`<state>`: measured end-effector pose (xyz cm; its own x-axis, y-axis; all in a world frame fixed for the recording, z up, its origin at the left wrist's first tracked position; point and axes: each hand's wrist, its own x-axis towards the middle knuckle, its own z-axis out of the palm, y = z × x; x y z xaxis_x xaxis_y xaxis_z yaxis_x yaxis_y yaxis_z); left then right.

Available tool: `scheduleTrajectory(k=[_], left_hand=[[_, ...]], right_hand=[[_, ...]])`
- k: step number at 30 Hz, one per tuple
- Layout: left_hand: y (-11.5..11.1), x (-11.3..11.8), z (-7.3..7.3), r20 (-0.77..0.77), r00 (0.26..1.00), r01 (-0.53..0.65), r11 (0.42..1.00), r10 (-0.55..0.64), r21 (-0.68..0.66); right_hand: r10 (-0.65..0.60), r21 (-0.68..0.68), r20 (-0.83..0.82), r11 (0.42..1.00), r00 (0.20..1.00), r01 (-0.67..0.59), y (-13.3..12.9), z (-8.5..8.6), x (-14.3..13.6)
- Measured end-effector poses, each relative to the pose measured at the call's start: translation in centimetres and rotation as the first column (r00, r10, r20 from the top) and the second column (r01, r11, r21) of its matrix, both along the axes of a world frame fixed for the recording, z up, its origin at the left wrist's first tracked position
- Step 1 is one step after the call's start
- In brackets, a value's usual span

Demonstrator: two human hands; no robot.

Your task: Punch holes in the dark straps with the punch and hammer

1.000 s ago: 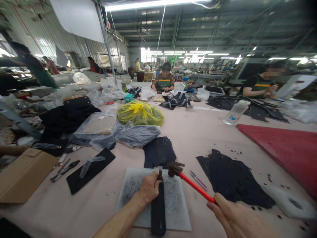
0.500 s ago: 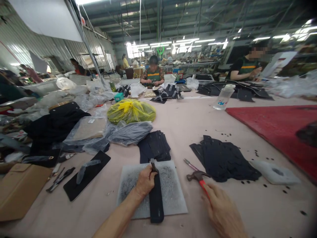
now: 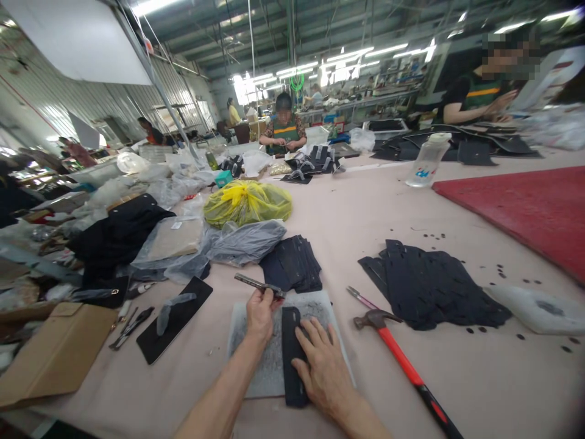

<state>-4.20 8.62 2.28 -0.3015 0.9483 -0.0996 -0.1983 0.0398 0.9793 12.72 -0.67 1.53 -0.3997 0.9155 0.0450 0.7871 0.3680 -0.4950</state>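
Note:
My left hand (image 3: pixel 260 314) is closed around a metal punch (image 3: pixel 256 283), lifted and tilted sideways above the far edge of a pale cutting board (image 3: pixel 262 372). A dark navy strip (image 3: pixel 292 356) with a rounded end lies lengthwise on the board, which is covered in black marks. Resting on the strip's right side is my right hand (image 3: pixel 322 363), its fingers spread and holding nothing. To the right, a claw hammer (image 3: pixel 397 350) with a red and black handle lies on the table.
Stacked navy pieces (image 3: pixel 292 262) sit behind the board, more navy pieces (image 3: pixel 429 283) to the right. A thin pink-handled tool (image 3: pixel 361 297) lies beyond the hammer. On the left are a black panel (image 3: pixel 176 317) and a cardboard box (image 3: pixel 55 353). A co-worker (image 3: pixel 283 128) sits opposite.
My right hand has let go of the hammer and moved left onto the navy strip. My left hand has raised the punch off the strip and tipped it over to the left.

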Motion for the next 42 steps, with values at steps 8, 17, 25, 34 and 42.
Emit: scheduleTrajectory(k=[8, 17, 25, 34, 42], left_hand=[[-3.3, -2.8, -0.4, -0.179, 0.984, 0.017, 1.0, -0.017, 0.001], [-6.0, -4.1, -2.3, -0.365, 0.931, -0.012, 1.0, 0.012, 0.002], [-6.1, -4.1, -2.0, -0.389, 0.921, 0.033, 0.999, -0.028, 0.007], [-6.0, -4.3, -2.2, -0.353, 0.934, 0.051, 0.999, -0.049, -0.006], [-6.0, -4.3, -1.8, -0.333, 0.942, 0.034, 0.999, -0.033, -0.003]], right_hand=[[0.169, -0.147, 0.025, 0.975, 0.985, -0.164, 0.8, 2.1, 1.3], [0.469, -0.241, 0.002, 0.857, 0.883, -0.455, 1.9, 4.2, 2.1], [0.497, -0.24, 0.059, 0.849, 0.866, -0.471, 2.5, 3.7, 1.7], [0.58, -0.167, 0.195, 0.814, 0.791, -0.556, 4.7, 4.1, 0.0], [0.562, -0.07, 0.369, 0.811, 0.74, -0.581, 6.9, 6.2, -0.5]])
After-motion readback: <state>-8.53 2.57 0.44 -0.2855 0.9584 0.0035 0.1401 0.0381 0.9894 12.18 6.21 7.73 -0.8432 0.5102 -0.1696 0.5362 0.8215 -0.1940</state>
